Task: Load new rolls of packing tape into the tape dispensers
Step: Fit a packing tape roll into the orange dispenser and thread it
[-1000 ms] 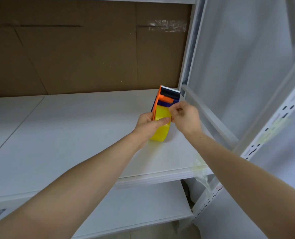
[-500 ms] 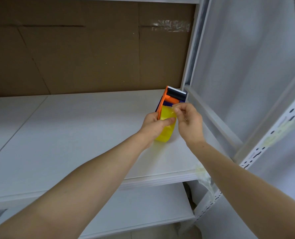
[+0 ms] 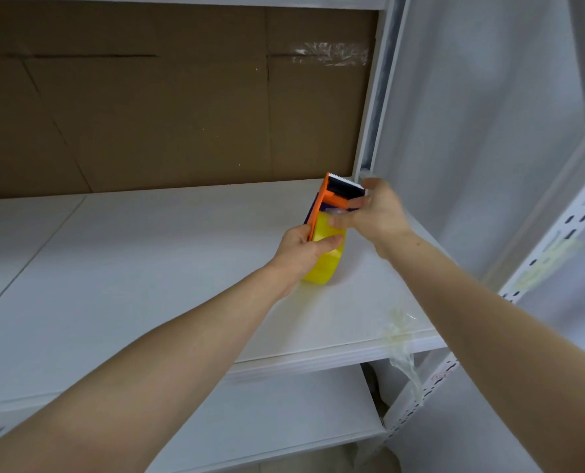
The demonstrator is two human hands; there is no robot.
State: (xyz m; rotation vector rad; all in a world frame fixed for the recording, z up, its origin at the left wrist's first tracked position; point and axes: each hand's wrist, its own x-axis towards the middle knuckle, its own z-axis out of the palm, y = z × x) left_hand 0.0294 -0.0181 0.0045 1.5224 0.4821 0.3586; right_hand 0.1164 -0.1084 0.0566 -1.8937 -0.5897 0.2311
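An orange tape dispenser (image 3: pixel 332 198) with a black toothed blade end holds a yellow roll of packing tape (image 3: pixel 323 264), which rests on the white shelf (image 3: pixel 147 268). My left hand (image 3: pixel 301 249) grips the dispenser and roll from the left, thumb across the roll's face. My right hand (image 3: pixel 374 211) is at the dispenser's upper right, blurred by motion, fingers near a clear strip of tape between roll and blade. Whether those fingers pinch the strip is unclear.
Brown cardboard (image 3: pixel 168 114) lines the back of the shelf. A white upright post (image 3: pixel 374 97) stands just behind the dispenser, and a perforated post (image 3: pixel 550 240) stands at the right. Crumpled clear tape (image 3: pixel 400 339) hangs off the shelf's front right corner. A lower shelf (image 3: pixel 277 421) lies beneath.
My right hand has moved from the roll's face up and right toward the blade end. The dispenser and my left hand have stayed in about the same place on the shelf.
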